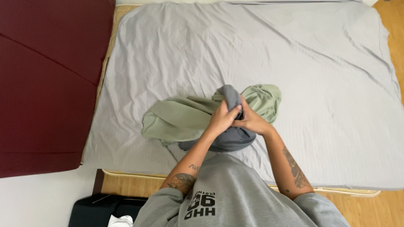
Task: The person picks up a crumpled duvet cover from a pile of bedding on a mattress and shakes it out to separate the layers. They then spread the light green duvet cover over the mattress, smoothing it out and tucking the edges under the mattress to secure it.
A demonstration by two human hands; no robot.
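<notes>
Both hands closed on a dark grey garment (230, 126), centre of frame.

The left hand (223, 119) and right hand (251, 122) are pressed together, fingers pinched around the bunched upper end of the grey cloth; its lower part rests on a pale green garment (181, 120) spread on the grey bedsheet (328, 84). A firmer result is judged likely if the fabric is gripped at an edge or seam, not in a wad. A maroon panel (42, 84) lies upper left. No containers are seen.
</notes>
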